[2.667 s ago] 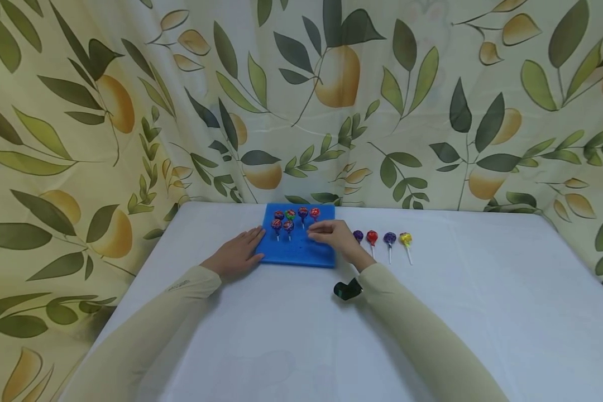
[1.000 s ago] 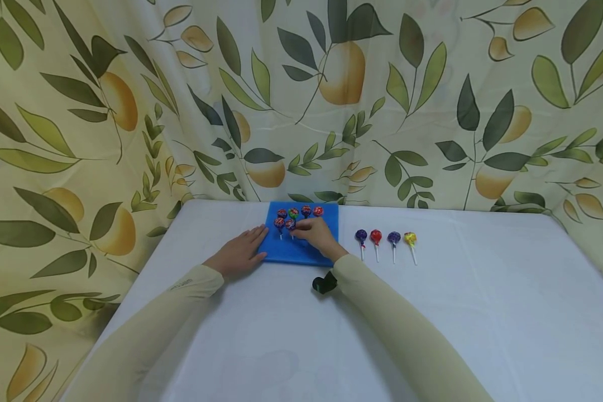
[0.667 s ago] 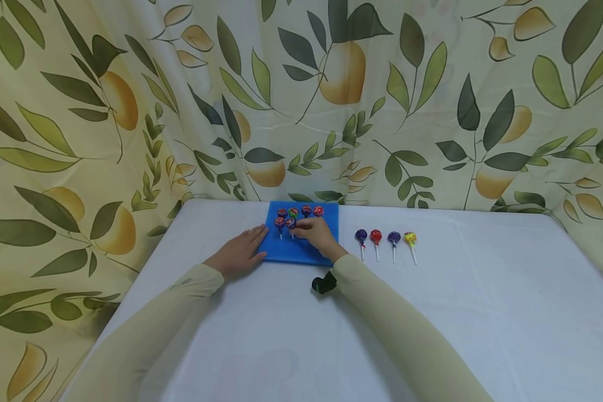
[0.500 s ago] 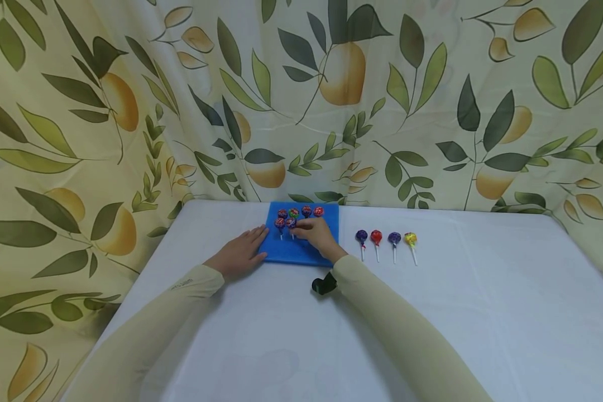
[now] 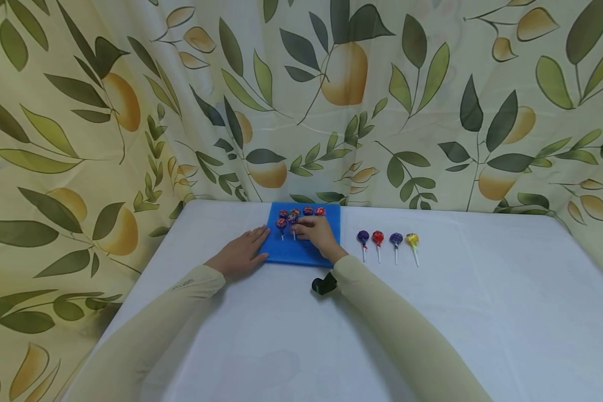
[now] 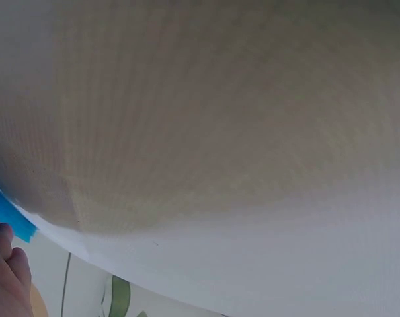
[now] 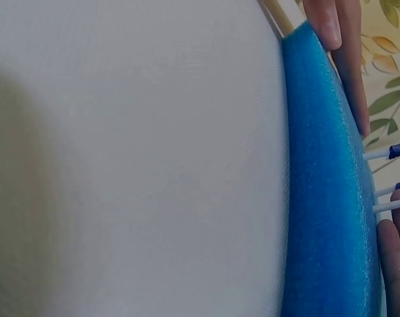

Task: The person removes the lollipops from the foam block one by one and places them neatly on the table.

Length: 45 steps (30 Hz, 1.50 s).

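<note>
A blue foam board (image 5: 301,255) lies near the table's back edge, with several wrapped lollipops standing upright in it. My right hand (image 5: 317,231) pinches a purple-wrapped lollipop (image 5: 292,219) in the front row, its white stick (image 7: 393,205) passing by the fingertips (image 7: 395,247) in the right wrist view. Whether the stick's lower end sits in the foam cannot be told. Just left of it stands a red-and-blue lollipop (image 5: 281,223). My left hand (image 5: 238,254) rests on the board's left edge with fingers straight. Behind are a red lollipop (image 5: 320,211) and others in a row.
To the right of the board, a purple lollipop (image 5: 363,237), a red one (image 5: 378,237), another purple one (image 5: 396,239) and a yellow one (image 5: 412,240) lie in a row on the white tablecloth (image 5: 482,290). A black device (image 5: 324,284) sits by the right cuff. A patterned curtain (image 5: 311,151) hangs behind.
My right hand has moved left across the board to the front-row purple lollipop and pinches it. Since half a second ago that lollipop has risen slightly. The left hand stays on the board.
</note>
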Tool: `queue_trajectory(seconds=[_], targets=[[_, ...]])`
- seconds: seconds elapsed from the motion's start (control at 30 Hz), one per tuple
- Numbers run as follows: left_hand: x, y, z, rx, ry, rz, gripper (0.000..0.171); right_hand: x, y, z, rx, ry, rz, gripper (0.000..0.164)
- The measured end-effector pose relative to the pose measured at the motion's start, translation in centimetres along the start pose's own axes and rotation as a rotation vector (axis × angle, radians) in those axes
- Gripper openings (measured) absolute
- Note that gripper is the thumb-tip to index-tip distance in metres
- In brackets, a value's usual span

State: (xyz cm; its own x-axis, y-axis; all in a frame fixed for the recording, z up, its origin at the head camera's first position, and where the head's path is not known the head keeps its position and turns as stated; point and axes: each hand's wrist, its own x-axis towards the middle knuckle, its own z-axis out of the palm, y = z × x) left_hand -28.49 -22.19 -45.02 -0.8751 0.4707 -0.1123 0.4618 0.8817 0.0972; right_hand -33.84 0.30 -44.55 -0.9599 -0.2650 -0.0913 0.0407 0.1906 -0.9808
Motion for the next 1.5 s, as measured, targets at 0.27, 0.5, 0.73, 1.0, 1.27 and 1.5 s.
queue_trajectory(seconds=[0.27,0.5,0.73,1.0,1.27,1.5], targets=[[0.0,0.1,0.1,-0.012,-0.003,-0.006,0.067,0.0,-0.1,0.2,0.042,0.012,-0.038,0.024],[0.0,0.0,0.0,-0.009,-0.01,-0.013,0.067,-0.1,-0.1,0.1,0.037,0.022,-0.039,0.024],[0.1,0.1,0.1,-0.004,-0.011,-0.013,0.067,-0.6,-0.6,-0.3,0.064,0.033,-0.013,0.023],[0.1,0.0,0.1,0.005,-0.012,-0.005,0.068,-1.6,-1.7,-1.6,0.103,-0.014,0.0,0.026],[0.0,0.1,0.0,0.008,-0.022,-0.004,0.068,-2.5,-2.8,-3.3,0.066,0.001,0.045,0.029],[-0.1,0.3,-0.1,0.009,-0.024,-0.009,0.068,-3.0,-3.3,-4.8,0.009,0.044,0.035,0.03]])
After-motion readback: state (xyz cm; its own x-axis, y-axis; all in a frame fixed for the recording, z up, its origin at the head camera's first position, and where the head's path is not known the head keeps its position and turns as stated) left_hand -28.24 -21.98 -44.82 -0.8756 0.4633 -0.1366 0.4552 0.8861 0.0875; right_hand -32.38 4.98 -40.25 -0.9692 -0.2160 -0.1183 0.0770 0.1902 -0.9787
